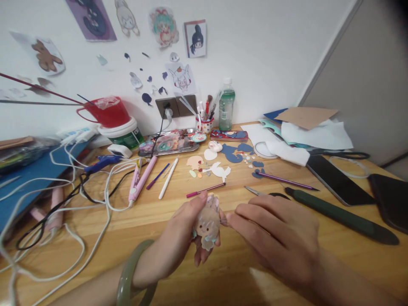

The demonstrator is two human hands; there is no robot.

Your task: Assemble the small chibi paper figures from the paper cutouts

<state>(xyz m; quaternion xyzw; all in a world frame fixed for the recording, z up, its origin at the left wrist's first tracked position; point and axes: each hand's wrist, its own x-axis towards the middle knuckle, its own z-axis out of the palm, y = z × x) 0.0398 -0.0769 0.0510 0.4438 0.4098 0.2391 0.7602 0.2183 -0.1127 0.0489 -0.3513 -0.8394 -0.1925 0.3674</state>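
My left hand (185,227), with a green bangle on its wrist, holds a small flat cutout character (207,227) with a tan face and pale ears. The thumb lies near its upper edge and the fingers sit behind it. Close at the cutout's right side, my right hand (277,229) has its thumb and forefinger pinched together. A small pale piece shows at those fingertips, too blurred to name. Just beyond the hands lie a magenta pen (205,190) and scissors (255,191), partly hidden behind my right hand.
Paper cutouts (234,153), a purple pencil (287,181) and a dark green tool (341,216) lie on the wooden table. Left are a pink hair straightener (142,180), a glue gun (103,162) and tangled white cables (108,208). A bottle (226,106) and phone (339,180) are also there.
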